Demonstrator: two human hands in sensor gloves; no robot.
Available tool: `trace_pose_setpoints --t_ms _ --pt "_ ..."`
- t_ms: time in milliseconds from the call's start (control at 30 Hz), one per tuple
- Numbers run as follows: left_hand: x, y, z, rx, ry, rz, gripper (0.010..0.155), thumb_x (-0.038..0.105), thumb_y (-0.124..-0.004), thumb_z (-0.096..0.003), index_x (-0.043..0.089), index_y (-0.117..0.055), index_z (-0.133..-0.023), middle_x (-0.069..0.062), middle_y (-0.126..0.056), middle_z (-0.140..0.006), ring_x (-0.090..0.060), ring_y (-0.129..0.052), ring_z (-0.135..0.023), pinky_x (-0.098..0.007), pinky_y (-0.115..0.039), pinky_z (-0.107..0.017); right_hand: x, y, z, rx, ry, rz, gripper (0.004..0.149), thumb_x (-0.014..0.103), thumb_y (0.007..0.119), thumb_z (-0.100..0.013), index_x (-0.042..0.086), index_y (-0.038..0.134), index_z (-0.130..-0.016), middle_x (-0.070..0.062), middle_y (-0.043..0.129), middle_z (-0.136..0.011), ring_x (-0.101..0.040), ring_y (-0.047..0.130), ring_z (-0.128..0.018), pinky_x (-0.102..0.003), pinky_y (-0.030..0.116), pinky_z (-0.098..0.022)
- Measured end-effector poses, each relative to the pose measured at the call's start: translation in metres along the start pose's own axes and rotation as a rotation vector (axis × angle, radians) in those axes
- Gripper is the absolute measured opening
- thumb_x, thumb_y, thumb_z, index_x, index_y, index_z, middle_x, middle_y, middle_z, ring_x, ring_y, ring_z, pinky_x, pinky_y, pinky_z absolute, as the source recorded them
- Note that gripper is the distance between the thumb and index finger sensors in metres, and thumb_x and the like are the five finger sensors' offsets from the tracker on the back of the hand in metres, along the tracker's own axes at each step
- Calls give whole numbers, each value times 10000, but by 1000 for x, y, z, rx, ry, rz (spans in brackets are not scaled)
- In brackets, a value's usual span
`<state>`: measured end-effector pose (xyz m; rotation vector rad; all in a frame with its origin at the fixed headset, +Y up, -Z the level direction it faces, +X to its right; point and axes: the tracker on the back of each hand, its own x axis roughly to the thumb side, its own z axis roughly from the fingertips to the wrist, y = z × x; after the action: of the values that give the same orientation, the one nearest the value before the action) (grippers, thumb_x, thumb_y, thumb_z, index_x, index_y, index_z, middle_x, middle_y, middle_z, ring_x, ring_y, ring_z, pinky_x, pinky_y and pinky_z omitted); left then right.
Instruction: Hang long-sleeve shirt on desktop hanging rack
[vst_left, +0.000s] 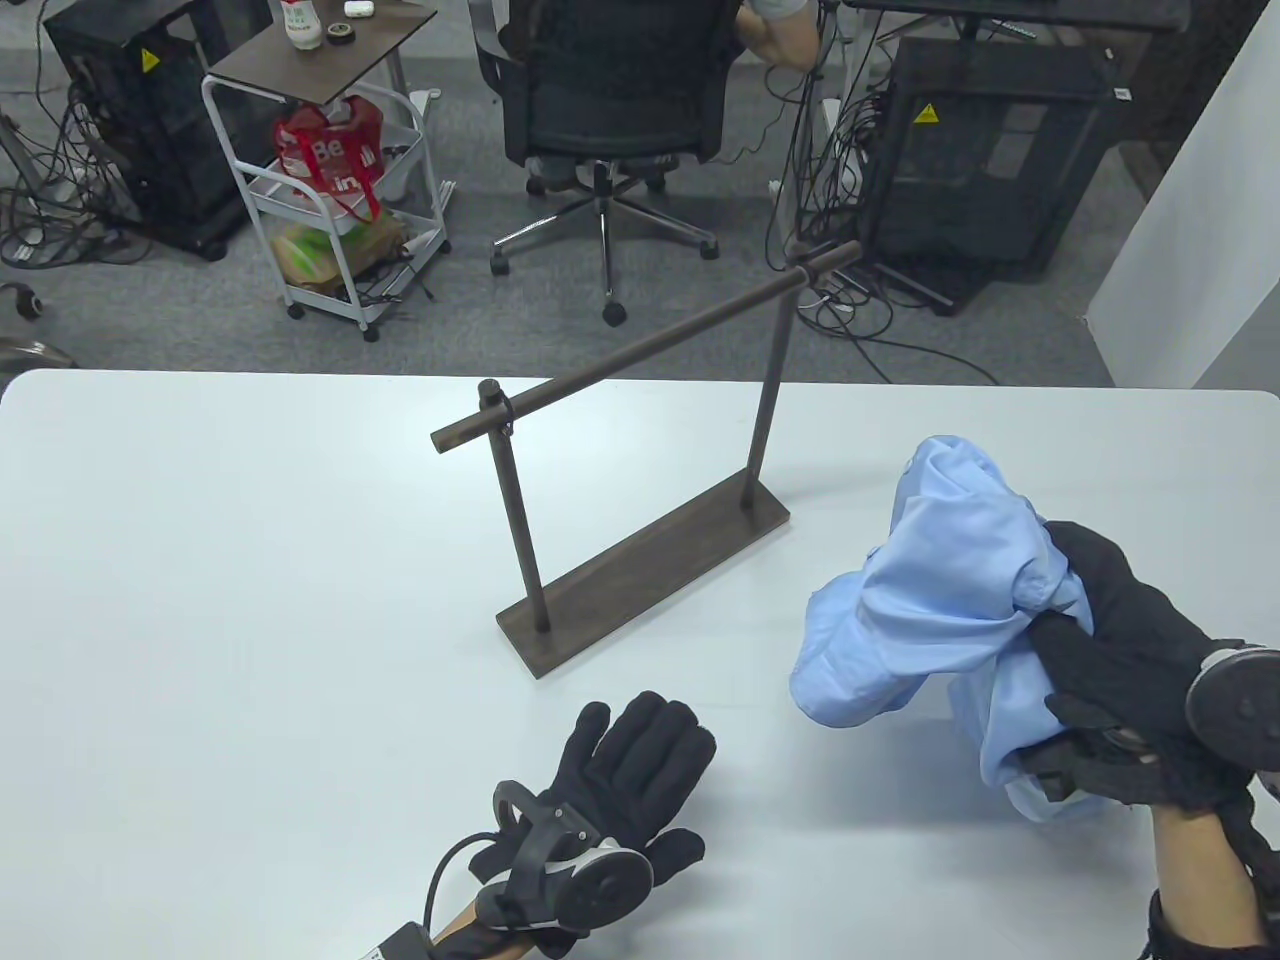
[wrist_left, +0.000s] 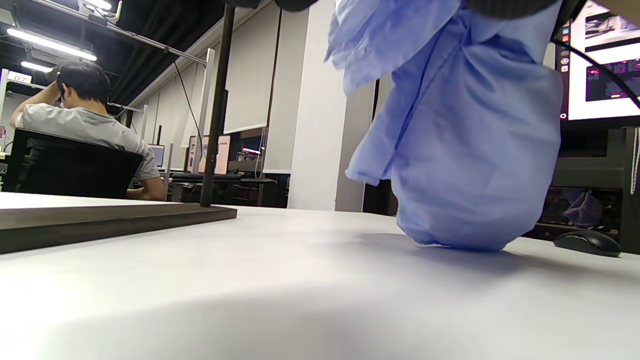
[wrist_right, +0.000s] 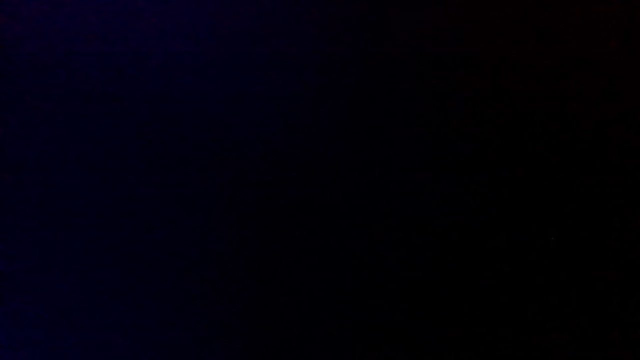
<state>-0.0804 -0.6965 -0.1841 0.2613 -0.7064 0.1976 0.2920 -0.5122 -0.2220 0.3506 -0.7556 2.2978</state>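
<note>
A light blue long-sleeve shirt is bunched up at the right of the white table. My right hand grips it and holds most of it off the table, with its lower end touching the table in the left wrist view. The dark wooden hanging rack stands in the middle of the table, its bar bare. My left hand lies flat and open on the table in front of the rack, holding nothing. The right wrist view is fully dark.
The rack's flat base runs diagonally across the table's middle and shows in the left wrist view. A computer mouse lies at the table's right. Beyond the far edge stand an office chair and a white cart.
</note>
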Motion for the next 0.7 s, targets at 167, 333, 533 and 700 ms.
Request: trace_pose_setpoints --t_ms 167,333,533,700 --pt "0 0 0 1 2 -1 874 634 -623 -406 278 -260 -1117 -6 -334 -1203 -294 -375 -1147 -655 -416 -795 23 -16 -11 -83 -31 -19 483 320 769 -530 154 640 -964 -160 899 -598 -169 880 -321 -469 854 -357" --pt "0 0 0 0 3 -2 872 631 -624 -406 278 -263 -1117 -6 -334 -1203 -292 -378 -1147 -656 -416 -794 49 -27 -20 -163 -73 -28 483 321 767 -532 155 636 -967 -159 897 -602 -170 879 -325 -471 852 -362" --pt "1 0 1 1 -1 -4 871 631 -625 -406 279 -264 -1116 -7 -336 -1203 -291 -378 -1147 -655 -417 -794 84 -34 -33 -275 -122 13 483 322 761 -536 160 629 -970 -157 894 -609 -170 878 -332 -472 850 -369" --pt "1 0 1 4 -4 -5 872 631 -624 -406 278 -264 -1117 -8 -337 -1203 -292 -378 -1147 -656 -416 -794 110 -43 -47 -358 -156 49 482 325 757 -538 163 625 -972 -153 890 -614 -169 877 -336 -471 848 -375"
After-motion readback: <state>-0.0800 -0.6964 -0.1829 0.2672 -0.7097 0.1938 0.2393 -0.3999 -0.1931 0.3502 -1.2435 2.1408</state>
